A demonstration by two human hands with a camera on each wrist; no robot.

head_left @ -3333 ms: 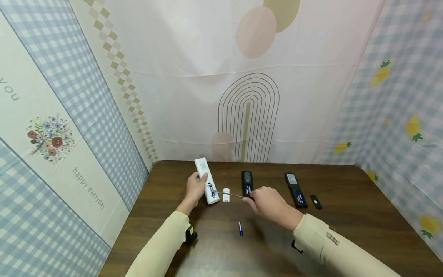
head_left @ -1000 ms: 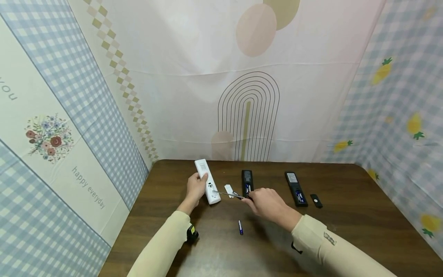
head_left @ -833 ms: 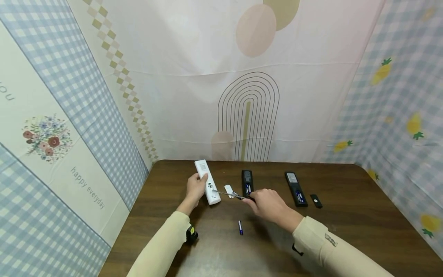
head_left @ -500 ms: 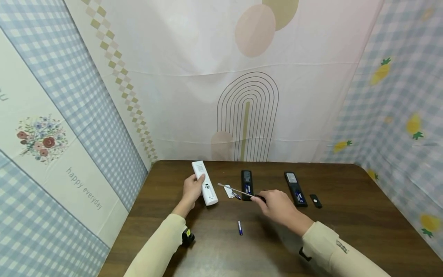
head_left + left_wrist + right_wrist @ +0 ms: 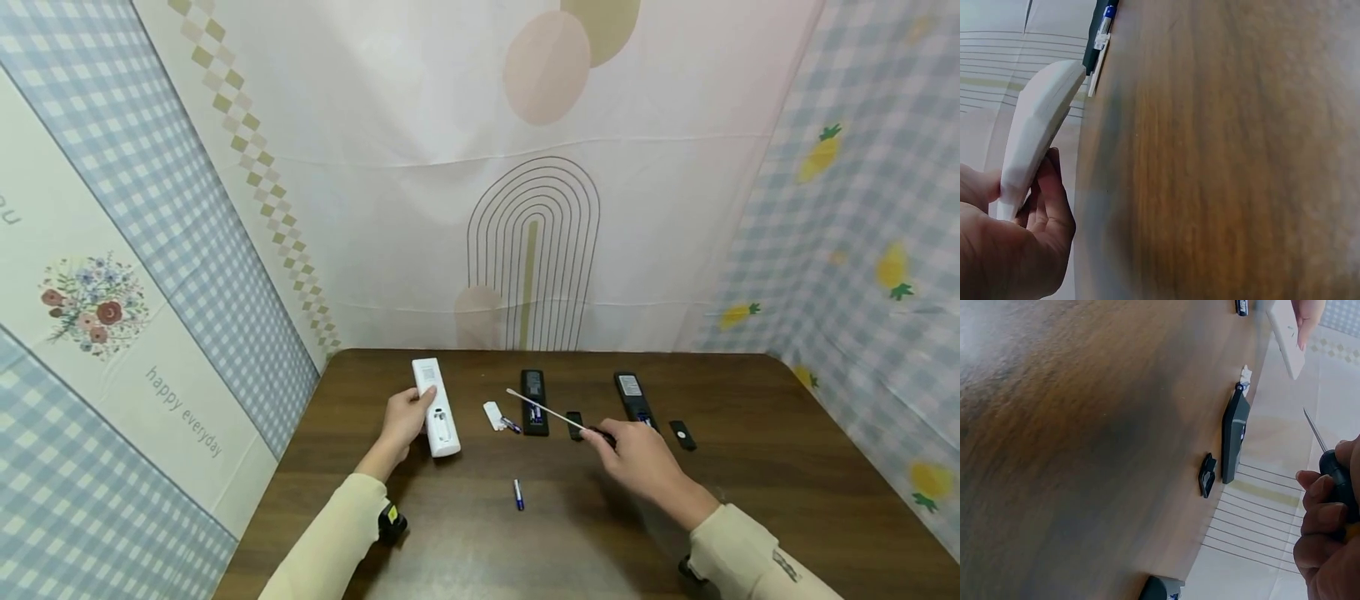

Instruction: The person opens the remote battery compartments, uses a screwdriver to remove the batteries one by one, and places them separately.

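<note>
My left hand [image 5: 405,419] grips a white remote control [image 5: 429,375] by its side, back facing up, with the battery bay uncovered and no battery seen in it. In the left wrist view the thumb and fingers pinch the remote [image 5: 1041,119] edge-on. My right hand [image 5: 643,460] holds a screwdriver [image 5: 551,412], its shaft pointing left over the table; the dark handle [image 5: 1335,475] is wrapped by the fingers in the right wrist view. Beside the white battery cover [image 5: 492,414] lies one battery [image 5: 511,425]. Another battery [image 5: 518,495] lies nearer to me.
A black remote [image 5: 533,386] with batteries in its bay lies mid-table, a black cover [image 5: 574,424] to its right. Farther right are a second black remote [image 5: 632,390], partly behind my right hand, and its cover [image 5: 682,435]. A patterned cloth [image 5: 375,208] hangs behind the wooden table [image 5: 465,542].
A battery has come out of the white remote and lies by the white cover, which has turned slightly. My right hand has drawn the screwdriver away rightward; the remote has moved left and nearer.
</note>
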